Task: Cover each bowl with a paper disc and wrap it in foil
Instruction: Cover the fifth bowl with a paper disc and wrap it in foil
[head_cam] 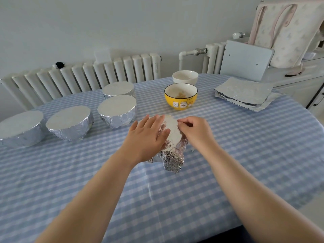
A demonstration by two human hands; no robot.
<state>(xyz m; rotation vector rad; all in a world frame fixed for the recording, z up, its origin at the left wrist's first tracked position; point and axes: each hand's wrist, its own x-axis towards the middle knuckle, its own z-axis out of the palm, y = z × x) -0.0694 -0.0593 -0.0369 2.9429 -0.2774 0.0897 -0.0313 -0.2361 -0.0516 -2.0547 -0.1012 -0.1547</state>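
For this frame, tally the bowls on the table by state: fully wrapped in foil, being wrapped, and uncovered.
Fully wrapped bowls: 4
Bowl being wrapped, under both hands: 1
Uncovered bowls: 2, the yellow bowl and the white bowl
Total: 7

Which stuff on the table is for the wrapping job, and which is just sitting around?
For the job: bowl being wrapped, left hand, right hand, yellow bowl, white bowl, foil sheets, four wrapped bowls.

Just sitting around: radiator, tote bag, grey board.
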